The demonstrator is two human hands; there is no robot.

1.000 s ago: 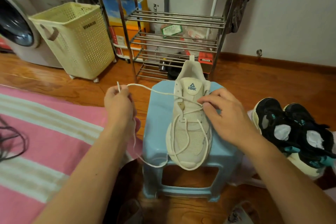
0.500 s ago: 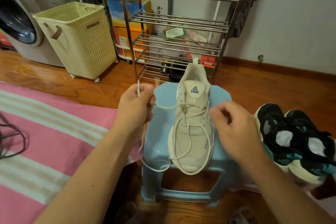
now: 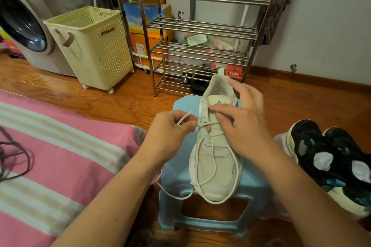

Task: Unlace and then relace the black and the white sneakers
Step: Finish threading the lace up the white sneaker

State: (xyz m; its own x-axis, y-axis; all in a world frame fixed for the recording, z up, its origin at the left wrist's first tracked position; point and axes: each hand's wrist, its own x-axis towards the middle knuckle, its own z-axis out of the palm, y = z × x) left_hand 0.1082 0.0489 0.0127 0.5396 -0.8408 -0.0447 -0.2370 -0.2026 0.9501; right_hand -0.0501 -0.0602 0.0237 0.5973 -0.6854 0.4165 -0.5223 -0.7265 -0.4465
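A white sneaker lies toe toward me on a light blue plastic stool. Its white lace hangs in loose loops over the toe and off the stool's front. My left hand pinches the lace tip just left of the upper eyelets. My right hand rests over the sneaker's tongue and collar, fingers spread and touching the tongue and the heel opening. Two black sneakers with teal and white patches lie to the right on the floor.
A pink striped cloth with a dark cord on it lies at the left. A steel shoe rack stands behind the stool. A cream laundry basket and a washing machine stand at the back left on the wooden floor.
My left hand came in from the left with the lace tip, right up to the eyelets. My right hand moved up from the midfoot onto the tongue and collar.
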